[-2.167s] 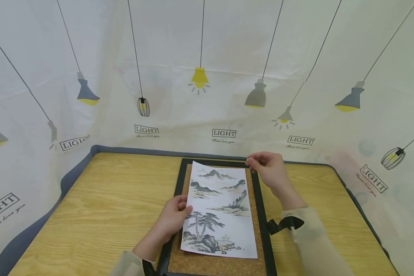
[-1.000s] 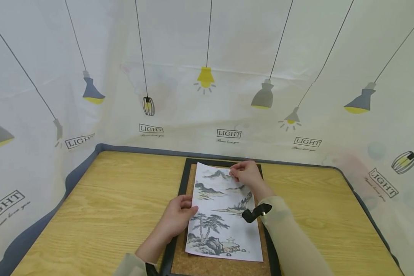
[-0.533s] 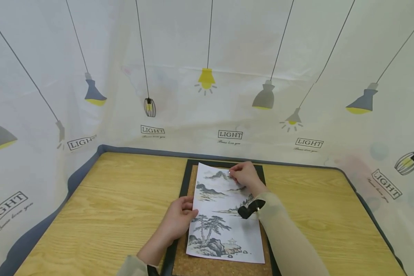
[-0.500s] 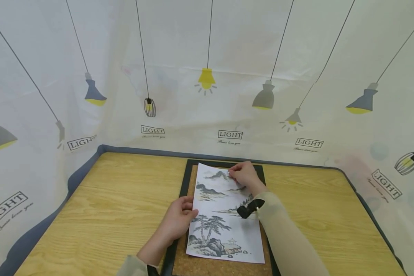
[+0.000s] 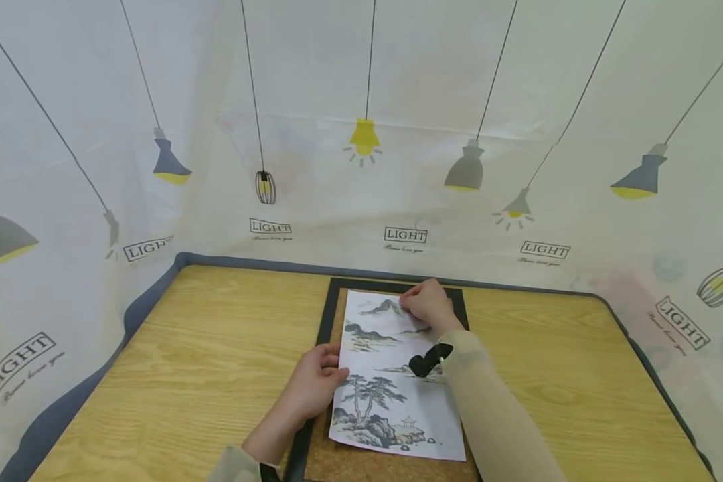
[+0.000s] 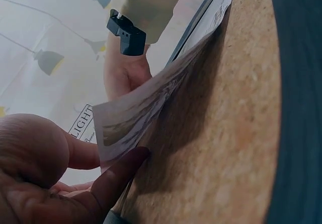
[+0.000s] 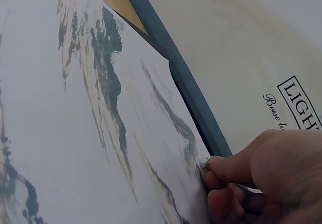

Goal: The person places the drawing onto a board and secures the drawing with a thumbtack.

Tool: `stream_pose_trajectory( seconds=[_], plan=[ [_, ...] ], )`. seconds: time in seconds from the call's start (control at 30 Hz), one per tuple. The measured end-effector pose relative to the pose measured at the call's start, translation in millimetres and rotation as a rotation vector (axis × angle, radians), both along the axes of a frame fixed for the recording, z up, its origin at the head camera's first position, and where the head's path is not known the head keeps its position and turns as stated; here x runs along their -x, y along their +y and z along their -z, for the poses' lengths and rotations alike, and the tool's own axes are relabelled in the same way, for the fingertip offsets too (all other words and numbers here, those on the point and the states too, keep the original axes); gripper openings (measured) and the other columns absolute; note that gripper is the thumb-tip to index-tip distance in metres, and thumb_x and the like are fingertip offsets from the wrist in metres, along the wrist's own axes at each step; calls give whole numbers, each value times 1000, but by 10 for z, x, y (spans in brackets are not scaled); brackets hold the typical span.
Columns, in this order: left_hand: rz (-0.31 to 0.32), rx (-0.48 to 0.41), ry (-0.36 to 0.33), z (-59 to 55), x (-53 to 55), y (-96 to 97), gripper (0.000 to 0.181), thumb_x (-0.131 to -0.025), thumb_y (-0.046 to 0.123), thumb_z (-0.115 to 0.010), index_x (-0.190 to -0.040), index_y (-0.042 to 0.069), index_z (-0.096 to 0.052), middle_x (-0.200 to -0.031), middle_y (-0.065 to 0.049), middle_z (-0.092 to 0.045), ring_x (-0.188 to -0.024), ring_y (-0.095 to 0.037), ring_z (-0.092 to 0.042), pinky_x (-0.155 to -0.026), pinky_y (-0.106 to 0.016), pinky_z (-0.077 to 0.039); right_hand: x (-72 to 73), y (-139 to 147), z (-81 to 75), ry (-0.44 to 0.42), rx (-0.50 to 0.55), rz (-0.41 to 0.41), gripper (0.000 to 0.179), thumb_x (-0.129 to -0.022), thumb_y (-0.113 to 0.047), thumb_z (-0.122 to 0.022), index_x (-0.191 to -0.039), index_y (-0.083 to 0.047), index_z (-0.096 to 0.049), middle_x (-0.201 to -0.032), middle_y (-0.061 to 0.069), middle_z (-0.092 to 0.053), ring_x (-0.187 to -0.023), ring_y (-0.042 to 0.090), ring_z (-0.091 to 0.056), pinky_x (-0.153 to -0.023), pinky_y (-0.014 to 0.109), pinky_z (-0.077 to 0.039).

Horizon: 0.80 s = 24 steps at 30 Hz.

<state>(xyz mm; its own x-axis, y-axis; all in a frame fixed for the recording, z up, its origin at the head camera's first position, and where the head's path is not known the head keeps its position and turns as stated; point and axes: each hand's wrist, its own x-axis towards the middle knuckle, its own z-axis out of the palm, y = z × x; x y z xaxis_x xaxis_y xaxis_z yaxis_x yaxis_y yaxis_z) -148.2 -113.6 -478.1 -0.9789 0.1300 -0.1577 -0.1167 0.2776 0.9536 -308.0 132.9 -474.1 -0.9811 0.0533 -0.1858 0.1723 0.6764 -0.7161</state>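
A sheet of white paper (image 5: 367,365) printed with an ink landscape lies over a cork board (image 5: 349,463) with a black frame (image 5: 328,318). At the paper's left edge my left hand (image 5: 316,381) pinches it, thumb on top and fingers beneath. The left wrist view shows this edge of the sheet (image 6: 131,118) bowed up off the cork. Near the top middle of the paper, my right hand (image 5: 430,304) pinches a small shiny pin (image 7: 205,164) between thumb and forefinger, right at the sheet. The fingers hide most of the pin.
The board rests on a wooden table (image 5: 217,348). Behind the table hangs a pale curtain (image 5: 313,254) printed with lamps and the word LIGHT. A black wrist camera (image 5: 430,360) on the right sleeve hangs over the paper.
My right hand has moved left from beyond the board's upper right corner onto the paper's top edge. The sheet's upper left corner has dropped lower. My left hand keeps its grip.
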Motion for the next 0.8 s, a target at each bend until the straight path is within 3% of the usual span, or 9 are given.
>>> stream_pose_trajectory(
  seconds=[0.23,0.5,0.8],
  plan=[
    [-2,22,12,3,-12,27,47,-102,0,-67,-143,-14,-48,-113,-17,-69,-99,-26,-70,-80,-40,-60,13,20,81,38,30,24,12,-92,-16,-81,-91,-4,-83,-72,3,-72,-60,15,-64,-57,28,-50],
    [-1,15,13,10,-14,16,47,-102,0,-67,-144,-13,-49,-115,-17,-69,-101,-26,-70,-80,-39,-60,-21,-6,87,64,-35,63,14,-89,-23,-85,-84,-9,-83,-81,3,-73,-70,22,-65,-62,34,-52],
    [-3,17,13,31,-15,0,46,-102,-2,-65,-144,-13,-49,-113,-16,-69,-100,-25,-70,-81,-38,-60,-50,-42,86,86,-49,104,13,-89,-19,-85,-81,-9,-81,-79,4,-73,-68,21,-66,-60,35,-53]
  ],
)
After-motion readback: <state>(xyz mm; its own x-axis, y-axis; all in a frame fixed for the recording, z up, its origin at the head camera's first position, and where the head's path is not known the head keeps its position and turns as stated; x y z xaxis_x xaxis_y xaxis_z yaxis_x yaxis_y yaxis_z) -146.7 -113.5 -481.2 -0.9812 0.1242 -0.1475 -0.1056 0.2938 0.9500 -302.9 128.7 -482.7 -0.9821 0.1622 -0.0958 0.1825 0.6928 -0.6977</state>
